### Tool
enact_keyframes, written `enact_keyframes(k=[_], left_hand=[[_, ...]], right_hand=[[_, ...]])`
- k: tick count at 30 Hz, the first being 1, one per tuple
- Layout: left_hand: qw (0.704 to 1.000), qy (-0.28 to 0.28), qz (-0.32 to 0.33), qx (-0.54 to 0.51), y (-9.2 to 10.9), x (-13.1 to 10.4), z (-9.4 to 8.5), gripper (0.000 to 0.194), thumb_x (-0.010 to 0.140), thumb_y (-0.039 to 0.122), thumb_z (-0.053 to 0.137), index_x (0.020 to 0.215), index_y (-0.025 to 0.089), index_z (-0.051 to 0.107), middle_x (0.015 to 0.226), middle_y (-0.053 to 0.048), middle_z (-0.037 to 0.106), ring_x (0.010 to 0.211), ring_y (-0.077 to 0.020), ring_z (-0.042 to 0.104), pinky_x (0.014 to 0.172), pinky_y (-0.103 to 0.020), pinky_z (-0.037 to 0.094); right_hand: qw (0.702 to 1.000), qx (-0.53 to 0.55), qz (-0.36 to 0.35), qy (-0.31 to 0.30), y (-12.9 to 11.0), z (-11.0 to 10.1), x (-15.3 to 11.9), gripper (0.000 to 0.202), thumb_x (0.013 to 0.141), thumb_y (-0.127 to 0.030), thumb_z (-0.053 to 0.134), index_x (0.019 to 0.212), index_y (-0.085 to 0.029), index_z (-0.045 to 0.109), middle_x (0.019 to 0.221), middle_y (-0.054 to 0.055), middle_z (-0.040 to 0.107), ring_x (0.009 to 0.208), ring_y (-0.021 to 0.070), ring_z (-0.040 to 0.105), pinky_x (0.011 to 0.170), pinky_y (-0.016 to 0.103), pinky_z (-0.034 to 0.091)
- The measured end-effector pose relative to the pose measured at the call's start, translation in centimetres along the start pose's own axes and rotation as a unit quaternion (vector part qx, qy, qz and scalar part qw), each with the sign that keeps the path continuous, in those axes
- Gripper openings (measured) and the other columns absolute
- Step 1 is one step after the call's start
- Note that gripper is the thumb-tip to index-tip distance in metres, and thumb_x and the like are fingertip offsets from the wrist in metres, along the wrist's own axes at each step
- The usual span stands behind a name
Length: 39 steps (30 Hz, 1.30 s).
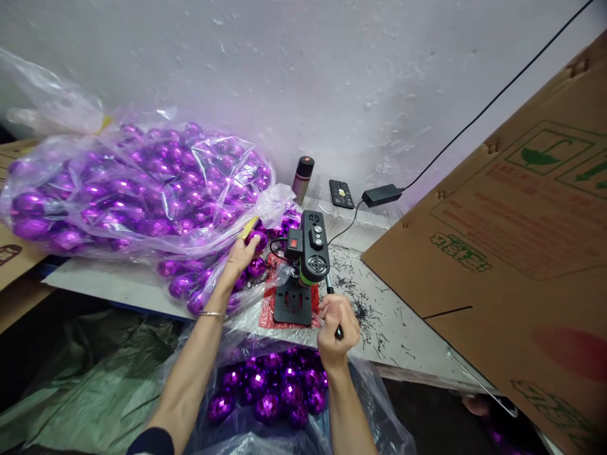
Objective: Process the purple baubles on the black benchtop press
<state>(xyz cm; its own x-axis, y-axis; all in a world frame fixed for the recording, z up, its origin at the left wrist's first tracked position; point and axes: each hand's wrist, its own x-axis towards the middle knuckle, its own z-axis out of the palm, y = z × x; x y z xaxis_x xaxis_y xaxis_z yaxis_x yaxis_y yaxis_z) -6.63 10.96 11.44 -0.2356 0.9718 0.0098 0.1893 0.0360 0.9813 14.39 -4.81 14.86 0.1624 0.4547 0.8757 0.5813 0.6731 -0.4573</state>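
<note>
A small black bench machine (315, 246) with a red switch and a flat base plate (291, 308) stands on red plastic at the middle of the table. My right hand (338, 322) is wrapped round its lever handle, whose black end shows below the fingers. Left of the machine, my left hand (243, 254) has its fingers closed on a shiny purple ball (257, 240). More loose purple balls (181, 285) lie under and beside that forearm, at the mouth of a clear bag (142, 183) full of such balls.
Below the table edge, an open plastic bag holds purple balls (267, 406). Small black pins (374, 309) litter the table. Behind stand a bottle (302, 179), a phone (341, 194) and a power adapter (382, 195). A large cardboard box (512, 221) leans in at the right.
</note>
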Motion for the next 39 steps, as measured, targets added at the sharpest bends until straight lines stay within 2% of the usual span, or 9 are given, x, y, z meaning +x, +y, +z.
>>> enact_keyframes(k=[3, 7, 12, 15, 21, 24, 29, 35, 39], left_hand=[[0.962, -0.054, -0.108, -0.245, 0.1, -1.5, -2.2, 0.038, 0.097, 0.034, 0.065, 0.131, 0.019, 0.069, 0.107, -0.007, 0.08, 0.084, -0.0216, 0.077, 0.076, -0.035, 0.067], [0.91, -0.11, -0.147, -0.372, 0.2, -4.4, -3.9, 0.033, 0.089, 0.026, 0.076, 0.121, 0.019, 0.072, 0.096, -0.004, 0.08, 0.076, -0.0156, 0.076, 0.064, -0.022, 0.061], [0.881, -0.197, -0.195, -0.383, -1.2, -9.1, -2.4, 0.026, 0.089, 0.031, 0.081, 0.108, 0.016, 0.075, 0.093, -0.008, 0.082, 0.077, -0.0189, 0.079, 0.069, -0.026, 0.065], [0.871, -0.196, -0.237, -0.384, -2.3, -11.0, -0.4, 0.024, 0.091, 0.036, 0.08, 0.102, 0.015, 0.075, 0.091, -0.008, 0.082, 0.079, -0.0199, 0.08, 0.071, -0.026, 0.065], [0.908, -0.179, -0.208, -0.316, -3.7, -12.0, 2.9, 0.048, 0.082, 0.041, 0.09, 0.121, 0.017, 0.075, 0.097, -0.007, 0.083, 0.071, -0.0171, 0.078, 0.058, -0.022, 0.058], [0.93, -0.216, -0.182, -0.236, -4.5, -11.9, 3.7, 0.063, 0.079, 0.05, 0.091, 0.129, 0.017, 0.074, 0.102, -0.008, 0.084, 0.081, -0.0208, 0.08, 0.072, -0.029, 0.064], [0.968, -0.204, -0.096, -0.115, -6.1, -12.0, 3.0, 0.071, 0.074, 0.053, 0.092, 0.134, 0.018, 0.074, 0.118, -0.007, 0.083, 0.116, -0.0277, 0.075, 0.112, -0.042, 0.057], [0.976, -0.18, -0.07, -0.1, -6.0, -12.0, 1.8, 0.077, 0.076, 0.061, 0.088, 0.14, 0.021, 0.069, 0.138, -0.01, 0.077, 0.133, -0.0314, 0.069, 0.122, -0.048, 0.049], [0.965, -0.202, -0.092, -0.14, -5.2, -11.8, 1.6, 0.079, 0.076, 0.063, 0.088, 0.139, 0.021, 0.065, 0.132, -0.013, 0.078, 0.127, -0.032, 0.072, 0.111, -0.047, 0.057]], right_hand=[[1.0, 0.002, 0.001, 0.001, 0.0, 0.1, -0.1, 0.034, 0.1, -0.002, 0.045, 0.073, -0.023, 0.047, 0.064, -0.005, 0.051, 0.064, 0.0116, 0.06, 0.058, 0.025, 0.044], [1.0, 0.001, 0.001, 0.004, 0.1, 0.1, -0.1, 0.035, 0.101, -0.003, 0.045, 0.073, -0.024, 0.047, 0.063, -0.005, 0.05, 0.063, 0.0119, 0.059, 0.058, 0.026, 0.044], [1.0, 0.002, 0.003, 0.004, 0.0, 0.1, 0.2, 0.035, 0.103, -0.006, 0.045, 0.073, -0.023, 0.048, 0.064, -0.004, 0.052, 0.063, 0.0121, 0.059, 0.058, 0.026, 0.043], [1.0, 0.01, 0.025, 0.007, -0.4, 0.1, 0.8, 0.034, 0.105, -0.007, 0.045, 0.074, -0.023, 0.05, 0.068, -0.003, 0.055, 0.064, 0.0112, 0.058, 0.059, 0.027, 0.042], [0.997, 0.014, 0.072, 0.002, -1.0, 0.0, 2.3, 0.037, 0.107, -0.011, 0.048, 0.071, -0.023, 0.049, 0.066, -0.003, 0.054, 0.062, 0.0109, 0.056, 0.06, 0.028, 0.043], [0.998, 0.018, 0.065, 0.002, -1.0, -0.1, 2.3, 0.036, 0.106, -0.011, 0.049, 0.072, -0.022, 0.049, 0.067, -0.004, 0.054, 0.063, 0.0104, 0.056, 0.06, 0.028, 0.043], [0.999, 0.012, 0.049, -0.007, -0.8, -0.2, 1.8, 0.034, 0.106, -0.011, 0.048, 0.075, -0.023, 0.051, 0.068, -0.003, 0.056, 0.064, 0.0114, 0.058, 0.06, 0.028, 0.043], [0.998, 0.018, 0.06, -0.002, -1.0, -0.2, 2.1, 0.035, 0.106, -0.011, 0.048, 0.073, -0.023, 0.051, 0.066, -0.003, 0.056, 0.062, 0.0116, 0.057, 0.059, 0.028, 0.042], [0.997, 0.015, 0.076, -0.002, -1.1, -0.1, 2.6, 0.037, 0.107, -0.014, 0.049, 0.071, -0.023, 0.05, 0.065, -0.003, 0.054, 0.06, 0.0116, 0.055, 0.058, 0.029, 0.042]])
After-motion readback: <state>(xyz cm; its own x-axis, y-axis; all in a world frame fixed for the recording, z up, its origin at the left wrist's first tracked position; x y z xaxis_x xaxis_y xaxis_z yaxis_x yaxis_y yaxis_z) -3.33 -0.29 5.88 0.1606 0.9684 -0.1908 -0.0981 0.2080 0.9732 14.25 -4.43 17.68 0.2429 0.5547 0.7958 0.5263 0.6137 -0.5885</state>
